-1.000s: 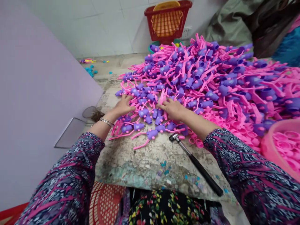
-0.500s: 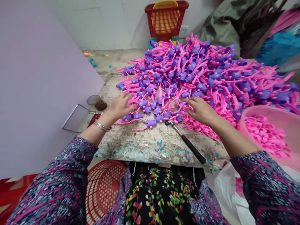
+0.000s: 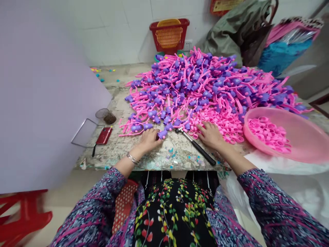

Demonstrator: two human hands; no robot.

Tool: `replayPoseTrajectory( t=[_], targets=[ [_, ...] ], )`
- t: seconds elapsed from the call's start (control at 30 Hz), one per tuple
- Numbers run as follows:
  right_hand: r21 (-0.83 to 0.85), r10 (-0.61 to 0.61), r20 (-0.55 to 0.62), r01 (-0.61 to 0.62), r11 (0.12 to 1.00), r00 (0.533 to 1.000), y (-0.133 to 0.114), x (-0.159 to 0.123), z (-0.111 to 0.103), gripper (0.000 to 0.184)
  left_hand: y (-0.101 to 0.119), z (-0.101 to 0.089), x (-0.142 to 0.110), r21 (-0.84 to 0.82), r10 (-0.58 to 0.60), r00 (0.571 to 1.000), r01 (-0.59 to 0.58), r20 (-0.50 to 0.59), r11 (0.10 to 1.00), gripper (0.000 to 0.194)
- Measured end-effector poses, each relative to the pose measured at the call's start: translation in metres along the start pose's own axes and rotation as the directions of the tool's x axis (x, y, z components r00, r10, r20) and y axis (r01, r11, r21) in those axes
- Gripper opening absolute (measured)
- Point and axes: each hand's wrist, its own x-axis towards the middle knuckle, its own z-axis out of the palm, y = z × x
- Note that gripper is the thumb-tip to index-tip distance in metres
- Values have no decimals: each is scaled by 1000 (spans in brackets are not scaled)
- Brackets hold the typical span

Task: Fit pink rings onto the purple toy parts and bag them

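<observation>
- Has left hand [image 3: 149,139] low on the table [image 3: 119,89], at the middle of the frame, fingers bent and thumb beside a purple piece [image 3: 162,134]; cannot tell whether gripping it.
- Wears silver bracelets [image 3: 133,158] at that wrist.
- Has right hand [image 3: 210,134] right of centre, fingers spread, thumb apart, gripping nothing visible; reaches fingertips to the near left edge of loose pink rings [image 3: 218,120].
- Between both hands, lying aslant: a hammer [image 3: 202,151], head toward upper left, black handle toward lower right.
- Across upper centre and right: a heaped pile of purple-and-pink pieces [image 3: 195,73], spreading down toward the left hand.
- At right: a pink tub [image 3: 305,137], partly filled with more rings.
- At left: a red phone [image 3: 104,135] lying flat.
- Behind the pile, at upper centre: a red basket [image 3: 183,31].
</observation>
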Motion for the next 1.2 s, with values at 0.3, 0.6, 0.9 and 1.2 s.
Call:
replayPoseTrajectory(
  t=[0.3,0.6,0.9,1.2],
  targets=[
    [286,10,-181,43,957,983,-18,-18,-25,47,15,-1,-26,-380,-119,977,43,-178,924,50],
    [990,75,57,-66,122,996,-125,-43,-39,46,61,-3,-61,-553,11,958,-176,-288,815,43],
    [993,170,53,-71,98,984,-121,-73,-30,26,71,11,-88,-364,108,871,-309,-478,879,46],
    [909,29,-225,199,366,974,-109,-82,-58,20,81,-14,-104,-758,-22,997,-45,-78,651,39]
  ],
)
